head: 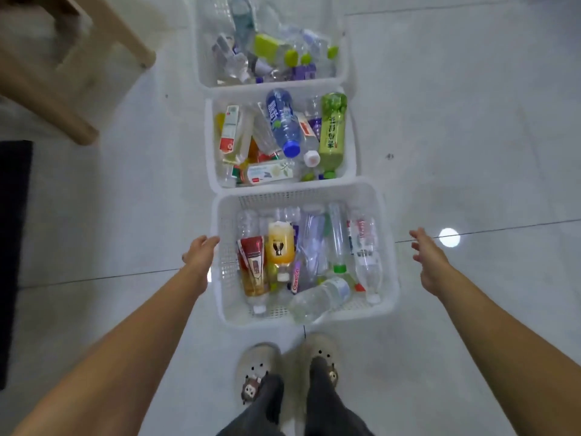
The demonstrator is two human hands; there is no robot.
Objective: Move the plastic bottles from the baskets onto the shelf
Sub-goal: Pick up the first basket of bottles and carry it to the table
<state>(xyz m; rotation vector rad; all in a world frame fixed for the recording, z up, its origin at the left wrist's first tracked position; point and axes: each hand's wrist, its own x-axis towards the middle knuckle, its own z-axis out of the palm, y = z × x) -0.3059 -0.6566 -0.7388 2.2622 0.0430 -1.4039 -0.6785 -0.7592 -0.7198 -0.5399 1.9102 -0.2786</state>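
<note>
Nearest to us, 2 pale shoes [261, 363] stand on the white tiled floor [471, 136], just short of the near basket [298, 190], the 1st of 3 white baskets lined up away from us. The left hand [201, 254] reaches to that basket's left rim with fingers straight and together. The tips are at the rim, though we cannot tell whether they touch it, and the hand holds nothing. The right hand [430, 262] hovers off the basket's right side, apart from its wall, with fingers spread and loose, also empty. Between the 2 hands, inside the near basket, the plastic bottles [309, 247] lie jumbled. A red-label bottle [253, 262] and an orange-label bottle [280, 243] lie closest to the left hand, a green-capped clear bottle [337, 237] lies toward the right, and a crosswise clear bottle [320, 297] lies at the near wall. Farther off, the middle basket [210, 146] touches the near one and holds a blue bottle [283, 121] and a green bottle [332, 130] among others. The far basket [201, 58] holds mostly clear bottles with lime caps [290, 57]. At far left stands a wooden frame [63, 73], and a dark mat [12, 247] lies at the left edge.
</note>
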